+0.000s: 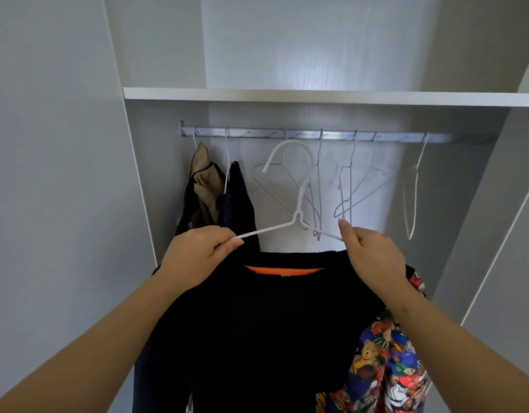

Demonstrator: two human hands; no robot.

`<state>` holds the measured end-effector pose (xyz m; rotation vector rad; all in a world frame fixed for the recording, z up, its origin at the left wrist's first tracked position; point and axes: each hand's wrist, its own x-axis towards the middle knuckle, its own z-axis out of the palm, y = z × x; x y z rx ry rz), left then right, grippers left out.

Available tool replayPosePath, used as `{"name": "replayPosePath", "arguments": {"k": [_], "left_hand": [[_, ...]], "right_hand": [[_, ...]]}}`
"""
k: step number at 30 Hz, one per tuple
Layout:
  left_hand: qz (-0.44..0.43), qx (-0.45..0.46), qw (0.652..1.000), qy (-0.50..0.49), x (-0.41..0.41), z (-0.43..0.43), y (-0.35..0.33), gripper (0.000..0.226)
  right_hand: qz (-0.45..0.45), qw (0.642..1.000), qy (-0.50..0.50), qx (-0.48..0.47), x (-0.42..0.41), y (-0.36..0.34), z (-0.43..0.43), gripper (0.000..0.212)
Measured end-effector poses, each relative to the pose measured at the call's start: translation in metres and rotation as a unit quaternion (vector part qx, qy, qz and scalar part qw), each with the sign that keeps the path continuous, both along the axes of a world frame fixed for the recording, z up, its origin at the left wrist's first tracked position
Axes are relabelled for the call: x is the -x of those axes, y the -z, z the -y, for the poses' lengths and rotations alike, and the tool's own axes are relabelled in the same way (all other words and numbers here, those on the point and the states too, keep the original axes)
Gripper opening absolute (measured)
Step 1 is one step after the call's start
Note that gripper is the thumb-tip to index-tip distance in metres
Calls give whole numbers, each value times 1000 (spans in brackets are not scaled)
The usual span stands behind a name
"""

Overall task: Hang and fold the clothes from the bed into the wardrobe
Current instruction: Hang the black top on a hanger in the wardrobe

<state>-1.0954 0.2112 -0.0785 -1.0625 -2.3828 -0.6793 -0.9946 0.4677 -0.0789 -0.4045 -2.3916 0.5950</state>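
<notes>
At mid-frame the left grip [197,251] pinches one arm of a white hanger [299,216] and the right grip [373,254] pinches the other, with the hook close under the wardrobe rail [248,134]. A black top [257,323] with an orange inner collar hangs beneath both. Bear-print cloth [391,368] shows at lower right.

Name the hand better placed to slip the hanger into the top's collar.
Left, probably: left hand pinches the hanger by its arm tip, near the collar; right hand also covers the black top.
</notes>
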Motion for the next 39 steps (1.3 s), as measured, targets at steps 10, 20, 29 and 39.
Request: {"name": "replayPosePath", "arguments": {"k": [10, 20, 29, 39], "left_hand": [[107, 57, 988, 93, -5, -45, 13, 18], [265, -49, 962, 44, 1, -57, 38, 9], [325, -128, 937, 21, 11, -79, 39, 13], [268, -172, 946, -64, 62, -97, 24, 10]], "right_hand": [[127, 968, -145, 159, -16, -1, -18, 61], [331, 879, -122, 321, -25, 21, -65, 43], [271, 816, -90, 503, 9, 44, -54, 33], [187, 726, -136, 648, 85, 23, -33, 34]]}}
